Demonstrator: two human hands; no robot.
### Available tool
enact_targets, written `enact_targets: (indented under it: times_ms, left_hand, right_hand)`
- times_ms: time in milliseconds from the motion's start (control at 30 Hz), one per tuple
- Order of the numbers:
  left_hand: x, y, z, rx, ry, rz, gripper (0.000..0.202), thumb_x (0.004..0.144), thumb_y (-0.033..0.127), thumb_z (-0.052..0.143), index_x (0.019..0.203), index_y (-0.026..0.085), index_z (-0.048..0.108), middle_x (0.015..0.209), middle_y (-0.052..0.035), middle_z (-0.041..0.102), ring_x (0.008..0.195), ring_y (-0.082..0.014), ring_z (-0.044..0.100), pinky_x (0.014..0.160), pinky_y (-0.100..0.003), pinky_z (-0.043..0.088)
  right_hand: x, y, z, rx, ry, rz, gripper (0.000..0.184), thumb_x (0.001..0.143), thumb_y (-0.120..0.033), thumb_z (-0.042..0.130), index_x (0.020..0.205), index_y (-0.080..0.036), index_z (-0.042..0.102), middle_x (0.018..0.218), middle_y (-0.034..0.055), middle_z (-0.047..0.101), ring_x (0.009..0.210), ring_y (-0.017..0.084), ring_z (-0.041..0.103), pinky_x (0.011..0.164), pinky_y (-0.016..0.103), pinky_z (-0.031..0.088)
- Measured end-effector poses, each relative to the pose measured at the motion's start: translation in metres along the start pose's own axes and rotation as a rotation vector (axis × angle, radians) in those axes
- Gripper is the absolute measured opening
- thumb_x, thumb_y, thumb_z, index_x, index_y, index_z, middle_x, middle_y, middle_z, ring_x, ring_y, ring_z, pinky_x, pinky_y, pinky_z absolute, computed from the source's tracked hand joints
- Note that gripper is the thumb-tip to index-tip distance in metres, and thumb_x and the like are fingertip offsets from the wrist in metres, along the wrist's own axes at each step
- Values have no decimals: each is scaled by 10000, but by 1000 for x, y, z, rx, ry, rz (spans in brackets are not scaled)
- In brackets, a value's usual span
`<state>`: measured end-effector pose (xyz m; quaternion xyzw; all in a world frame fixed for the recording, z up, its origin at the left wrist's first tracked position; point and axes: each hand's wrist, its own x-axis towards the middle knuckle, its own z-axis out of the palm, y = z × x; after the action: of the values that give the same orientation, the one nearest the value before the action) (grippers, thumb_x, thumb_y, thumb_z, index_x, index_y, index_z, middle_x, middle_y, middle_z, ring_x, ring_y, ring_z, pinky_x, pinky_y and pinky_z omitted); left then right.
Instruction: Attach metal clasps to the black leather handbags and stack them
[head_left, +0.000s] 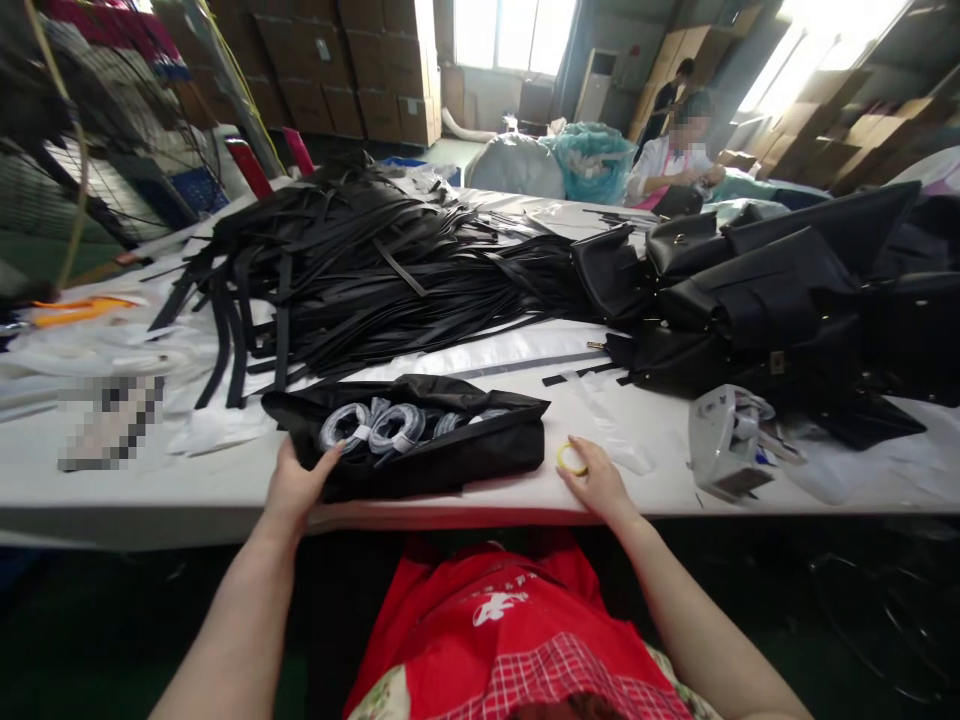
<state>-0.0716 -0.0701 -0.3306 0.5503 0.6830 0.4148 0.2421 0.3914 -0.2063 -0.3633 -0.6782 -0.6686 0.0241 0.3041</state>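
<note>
A long black fabric bag [465,455] lies along the near edge of the white table, its top gaping. Inside it show several grey coils [397,428] that look like cords, bound with white bands. My left hand [298,485] grips the bag's left end, thumb over the front rim near the coils; its other fingers are partly hidden. Just past the bag's right end, my right hand [600,482] has its thumb and fingers closed around a small yellow ring [571,459], which looks like a tape roll, on the tabletop.
Behind the bag spreads a large heap of black straps [390,270]. Black leather-like bags [780,310] pile up at right, behind a grey tape dispenser [727,440]. Clear plastic [611,420] lies near my right hand. Another person [675,165] sits across the table.
</note>
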Motion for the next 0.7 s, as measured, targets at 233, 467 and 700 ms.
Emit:
enact_targets:
  times_ms: [233, 467, 700]
  left_hand:
    - [-20, 12, 41, 26, -84, 230, 803, 705, 495, 676, 1358, 122, 392, 1372, -204, 440, 1315, -341, 403, 1096, -495, 334]
    - [-59, 34, 86, 87, -212, 320, 885, 725, 469, 684, 1425, 110, 278, 1470, -260, 244, 1404, -383, 231, 1126, -551, 260]
    - [-64, 47, 99, 90, -171, 358, 825, 740, 422, 672, 1395, 67, 317, 1425, -264, 323, 1374, -380, 294, 1115, -536, 298]
  right_hand:
    - [-11, 18, -13, -73, 10, 21, 525, 825, -426, 560, 1269, -148, 519, 1218, 159, 603, 1138, 296, 570, 998, 475, 456]
    - [-15, 47, -17, -186, 89, 46, 499, 801, -392, 525, 1240, -155, 519, 1181, 157, 610, 1109, 326, 568, 989, 477, 451]
    - [-18, 45, -22, -191, 123, 99, 484, 752, -324, 511, 1205, -156, 531, 1147, 140, 619, 1089, 317, 571, 970, 463, 462]
